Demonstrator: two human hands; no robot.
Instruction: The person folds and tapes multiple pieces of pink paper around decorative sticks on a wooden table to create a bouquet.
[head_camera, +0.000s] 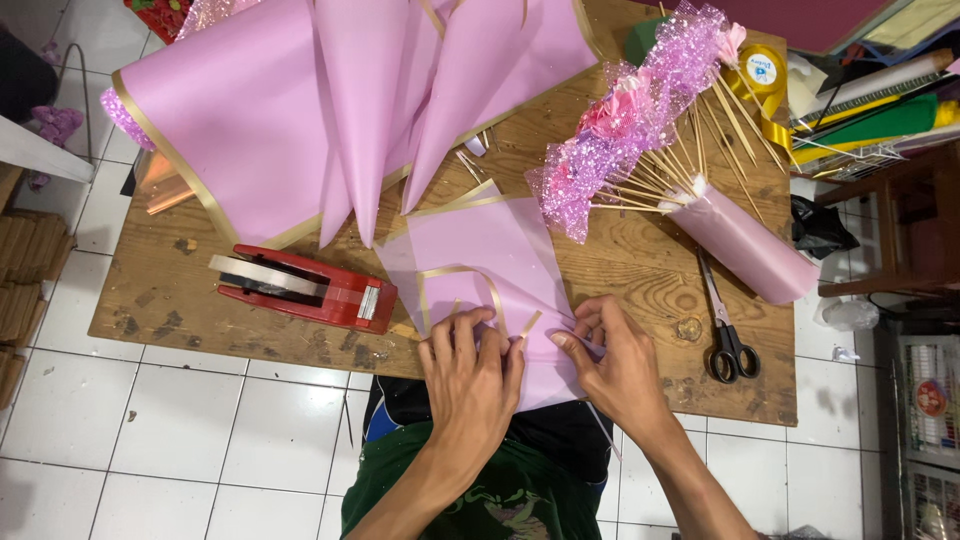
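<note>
Hands, left (470, 375) and right (615, 365), crease smooth pink gold-edged wrapping sheet (480, 250).

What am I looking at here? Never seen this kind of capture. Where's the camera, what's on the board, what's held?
There is no machine: a person works with bare hands, filmed from a camera on their head looking down. The left hand and right hand both press and fold a pink wrapping sheet with a gold edge at the near side of a wooden board. On the board: a red tape dispenser, black-handled scissors, large pink paper cones, and a bundle of pink flowers on sticks in a pink wrap.
</note>
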